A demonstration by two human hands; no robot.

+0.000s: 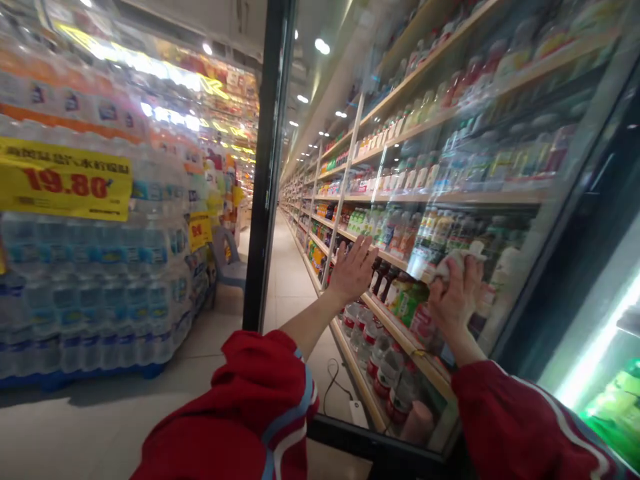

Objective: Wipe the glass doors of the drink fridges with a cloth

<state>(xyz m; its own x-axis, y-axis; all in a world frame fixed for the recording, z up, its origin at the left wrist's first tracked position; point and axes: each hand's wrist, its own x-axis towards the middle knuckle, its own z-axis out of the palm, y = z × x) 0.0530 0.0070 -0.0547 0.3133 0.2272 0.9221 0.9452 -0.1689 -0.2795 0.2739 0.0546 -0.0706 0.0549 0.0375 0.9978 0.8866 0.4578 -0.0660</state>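
A glass door [420,173] in a black frame stands swung open before me. My left hand [351,270] is at the pane, palm toward it, fingers stretched out and holding nothing. Farther right, my right hand [455,297] presses a crumpled white cloth [453,265] against the glass. Part of the cloth sticks out above the fingers, and the rest is hidden beneath them. Both forearms reach out of red sleeves with white and blue stripes.
Shelves of bottled drinks [390,193] show in the pane. Shrink-wrapped water bottles [90,300] are stacked at left under a yellow price sign [65,180]. Behind the stack stands a grey chair [230,260]. Lit green bottles [617,393] are at the right edge.
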